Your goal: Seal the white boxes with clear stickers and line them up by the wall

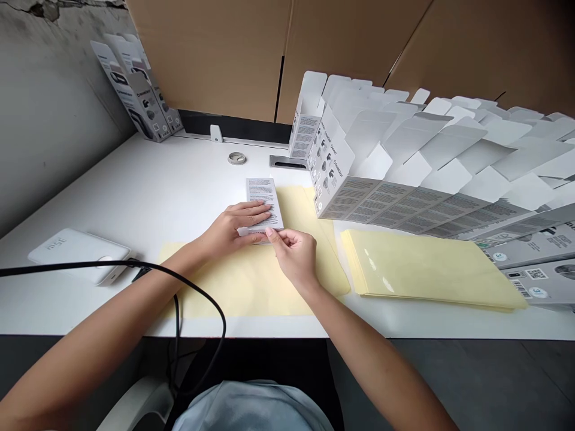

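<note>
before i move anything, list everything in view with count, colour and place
Small printed box: 1, white, under hands
Yellow sheets: several, under box
Yellow sheet stack: 1, right
Open cartons: many, white-grey, right rear
Lying cartons: at least 2, grey-white, right edge
Standing cartons: at least 2, grey, rear left
Power bank: 1, white, left
Cabling: black, left, count unclear
Round fitting: 1, grey, rear
Slotted plate: 1, grey, rear
Cardboard: brown, behind
Table: 1, white
Chair: 1, white, below
Hands: 2, left and right, at box
</note>
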Motion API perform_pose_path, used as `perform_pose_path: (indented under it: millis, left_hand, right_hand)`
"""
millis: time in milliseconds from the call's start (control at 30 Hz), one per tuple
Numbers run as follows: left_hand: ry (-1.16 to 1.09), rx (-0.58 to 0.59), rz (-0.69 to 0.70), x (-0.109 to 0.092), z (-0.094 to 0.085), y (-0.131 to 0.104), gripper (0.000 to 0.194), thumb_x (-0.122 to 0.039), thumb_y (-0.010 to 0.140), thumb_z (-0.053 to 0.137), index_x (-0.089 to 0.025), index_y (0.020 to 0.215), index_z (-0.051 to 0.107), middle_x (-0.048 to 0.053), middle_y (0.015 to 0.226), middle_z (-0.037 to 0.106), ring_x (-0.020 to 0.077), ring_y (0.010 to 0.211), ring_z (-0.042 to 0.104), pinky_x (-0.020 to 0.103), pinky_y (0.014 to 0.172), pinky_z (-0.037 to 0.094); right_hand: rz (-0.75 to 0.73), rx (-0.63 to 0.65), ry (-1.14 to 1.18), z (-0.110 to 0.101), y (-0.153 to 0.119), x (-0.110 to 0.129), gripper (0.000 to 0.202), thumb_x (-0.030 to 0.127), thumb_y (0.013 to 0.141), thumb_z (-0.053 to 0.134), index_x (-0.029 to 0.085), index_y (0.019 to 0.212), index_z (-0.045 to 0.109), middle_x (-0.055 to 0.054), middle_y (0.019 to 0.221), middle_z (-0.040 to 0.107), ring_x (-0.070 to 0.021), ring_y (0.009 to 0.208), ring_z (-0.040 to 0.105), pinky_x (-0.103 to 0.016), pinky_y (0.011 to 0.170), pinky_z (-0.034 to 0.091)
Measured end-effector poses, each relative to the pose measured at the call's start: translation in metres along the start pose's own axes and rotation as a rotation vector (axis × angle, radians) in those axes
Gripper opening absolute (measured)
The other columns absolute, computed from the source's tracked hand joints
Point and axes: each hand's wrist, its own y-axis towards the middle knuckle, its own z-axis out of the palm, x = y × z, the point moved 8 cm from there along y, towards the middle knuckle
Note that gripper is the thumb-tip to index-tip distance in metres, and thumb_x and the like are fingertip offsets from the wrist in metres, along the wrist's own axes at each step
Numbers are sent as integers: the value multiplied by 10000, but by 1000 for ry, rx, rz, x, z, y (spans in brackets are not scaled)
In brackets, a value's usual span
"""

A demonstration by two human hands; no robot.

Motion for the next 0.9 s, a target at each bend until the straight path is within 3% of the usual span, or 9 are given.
perform_pose_path:
  millis: [100,200,300,367,567,733,900]
  left_hand:
    - [-1,1,-7,1,0,0,503,-496,860,687,-242,1294,658,106,1339,631,311,1319,543,494,1116,451]
    - [-12,5,-16,1,0,0,501,-499,859,687,-240,1287,663,104,1336,633,313,1321,541,501,1123,445]
    - [-19,-1,-25,1,0,0,518,-510,853,691,-237,1292,660,108,1339,630,321,1320,541,510,1118,448]
    - [-8,-4,-28,1,0,-1,526,-509,851,693,-232,1297,656,111,1340,629,324,1322,538,509,1109,456]
    - [-5,1,-20,3,1,-2,480,-459,872,683,-221,1288,665,117,1331,638,327,1321,538,509,1102,463]
    - [-39,17,-59,5,2,-2,502,-485,862,685,-244,1301,656,107,1338,636,326,1329,530,521,1117,450]
    - [-57,12,-81,4,1,-2,537,-536,841,689,-254,1298,656,100,1340,636,323,1330,530,539,1136,430]
  right_hand:
    - [-98,-79,-175,-11,5,4,490,543,810,684,200,509,506,56,461,360,-93,468,301,-261,488,280]
    - [-272,-142,-309,-22,12,18,313,494,755,756,203,726,645,13,614,526,-126,533,428,-274,541,379]
    - [-461,-17,-308,-16,17,31,307,383,792,730,189,1029,708,-106,1011,645,-185,732,590,-309,624,485]
    - [-519,67,-285,-10,18,35,300,354,822,699,183,1067,724,-140,1138,637,-213,822,636,-331,660,523]
    - [-478,7,-299,-4,23,33,288,420,748,764,178,906,753,-136,1068,669,-208,769,645,-333,642,544]
    - [-452,74,-220,-2,28,26,277,433,755,762,180,868,749,-116,1057,662,-111,545,532,-323,581,524]
    - [-431,157,-78,-7,31,20,231,377,794,717,188,921,755,-111,1057,641,-161,681,620,-336,617,553]
